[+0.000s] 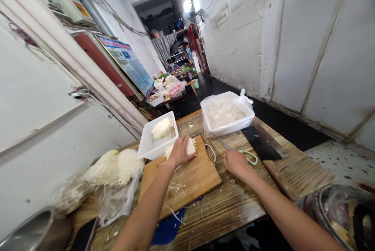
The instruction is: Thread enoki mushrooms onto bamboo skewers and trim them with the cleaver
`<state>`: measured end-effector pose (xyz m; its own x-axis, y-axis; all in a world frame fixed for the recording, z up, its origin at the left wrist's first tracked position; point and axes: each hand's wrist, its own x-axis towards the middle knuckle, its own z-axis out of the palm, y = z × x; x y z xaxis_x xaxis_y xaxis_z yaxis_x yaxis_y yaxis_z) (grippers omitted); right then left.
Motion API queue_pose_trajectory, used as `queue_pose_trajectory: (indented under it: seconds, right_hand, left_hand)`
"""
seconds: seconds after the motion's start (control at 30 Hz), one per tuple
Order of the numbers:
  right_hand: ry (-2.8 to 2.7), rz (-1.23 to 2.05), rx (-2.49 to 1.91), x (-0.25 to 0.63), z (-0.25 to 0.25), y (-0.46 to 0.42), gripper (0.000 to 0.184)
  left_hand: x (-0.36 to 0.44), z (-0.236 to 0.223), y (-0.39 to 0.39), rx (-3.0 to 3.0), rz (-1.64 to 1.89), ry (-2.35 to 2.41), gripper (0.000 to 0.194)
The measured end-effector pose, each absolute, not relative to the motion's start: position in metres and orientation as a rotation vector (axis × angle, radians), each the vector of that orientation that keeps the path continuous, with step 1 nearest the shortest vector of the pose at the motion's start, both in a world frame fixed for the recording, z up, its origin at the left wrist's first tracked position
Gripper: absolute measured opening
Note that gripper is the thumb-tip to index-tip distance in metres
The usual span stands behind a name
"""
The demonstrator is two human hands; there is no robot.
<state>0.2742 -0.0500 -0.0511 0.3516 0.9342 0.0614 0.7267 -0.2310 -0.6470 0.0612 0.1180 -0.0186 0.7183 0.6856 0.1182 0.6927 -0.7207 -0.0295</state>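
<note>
My left hand (181,152) is closed around a bundle of white enoki mushrooms (191,146) on the wooden cutting board (193,180). Loose enoki strands lie on the board beside my wrist. To the right of the board, my right hand (236,163) is closed low over the table, and what its fingers hold is hidden. Scissors with pale green handles (252,158) lie just behind that hand, their blade showing past the knuckles. Thin bamboo skewers (207,138) lie at the board's far right edge. A white tray (143,150) holding a block of enoki touches the board's far left side.
A plastic-wrapped white tub (227,126) stands at the back of the table. A broad cleaver (260,141) lies at right. Bagged enoki (129,167), a phone (84,235) and a metal pot (35,229) are at left. A person (172,65) sits at a farther table.
</note>
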Motion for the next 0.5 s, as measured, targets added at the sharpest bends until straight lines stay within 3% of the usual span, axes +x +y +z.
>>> queue_pose_trajectory:
  seconds: [0.5]
  right_hand:
    - [-1.250, 0.460, -1.560, 0.279, -0.070, -0.037, 0.010]
  left_hand:
    - [0.057, -0.025, 0.091, -2.799, -0.164, -0.982, 0.073]
